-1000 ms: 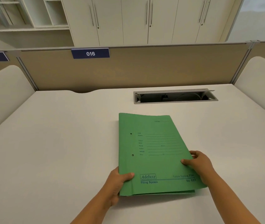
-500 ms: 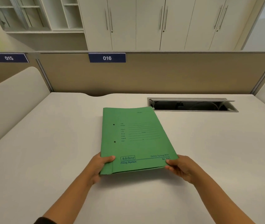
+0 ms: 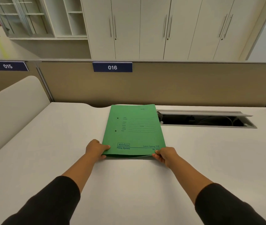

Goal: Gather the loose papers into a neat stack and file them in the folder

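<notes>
A closed green folder with printed lines and two punch holes lies on the white desk, its far edge reaching the partition. My left hand pinches its near left corner, thumb on the cover. My right hand grips the near right corner, where the cover bows up slightly. No loose papers show; whatever is inside the folder is hidden.
An open cable hatch is sunk into the desk just right of the folder. A tan partition with number plates 015 and 016 closes the far side. Rounded white dividers flank the desk. Cupboards stand behind.
Both hands have pushed the folder away from me toward the partition, arms now stretched out. The right hand slid from the folder's right edge to its near corner.
</notes>
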The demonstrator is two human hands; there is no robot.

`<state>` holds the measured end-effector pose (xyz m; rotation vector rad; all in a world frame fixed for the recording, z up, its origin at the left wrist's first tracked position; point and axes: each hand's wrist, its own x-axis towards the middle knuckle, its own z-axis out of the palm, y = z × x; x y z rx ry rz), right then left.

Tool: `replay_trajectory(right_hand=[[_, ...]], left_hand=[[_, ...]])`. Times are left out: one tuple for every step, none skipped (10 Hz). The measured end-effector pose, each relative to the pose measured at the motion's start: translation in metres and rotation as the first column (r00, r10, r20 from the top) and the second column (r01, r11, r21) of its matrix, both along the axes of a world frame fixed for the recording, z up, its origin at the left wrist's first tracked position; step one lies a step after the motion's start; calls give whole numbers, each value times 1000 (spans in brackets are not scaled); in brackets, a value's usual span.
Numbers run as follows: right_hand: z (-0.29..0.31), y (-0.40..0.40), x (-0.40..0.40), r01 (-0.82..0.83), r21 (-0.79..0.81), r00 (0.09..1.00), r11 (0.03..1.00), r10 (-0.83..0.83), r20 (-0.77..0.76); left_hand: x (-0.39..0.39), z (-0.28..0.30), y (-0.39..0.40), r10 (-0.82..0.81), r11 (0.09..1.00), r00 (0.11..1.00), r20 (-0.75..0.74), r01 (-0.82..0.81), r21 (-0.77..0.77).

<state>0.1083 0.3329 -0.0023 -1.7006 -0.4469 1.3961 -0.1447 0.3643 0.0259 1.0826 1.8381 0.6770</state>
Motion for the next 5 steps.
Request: replay_trajectory(right_hand=[[-3,21,-4,43,5,999,999,-43,26],[-3,33,-4,57,-5,996,998,-57,71],[-4,35,-2,23,-8,996,1000,-22,87],[9,22,-4,-55,-59,987,997,63,145],[40,1,2,-155,-17,946,988,153,286]], left_hand=[[0,-7,13,15,998,996,-89,-9,60],[4,-8,17,-40,995,978,-207,57,78],[6,-12,20,-48,995,966,-253,69,72],[5,-13,17,-11,995,965,-261,37,95],[12,-9,9,47,979,939,-341,24,200]])
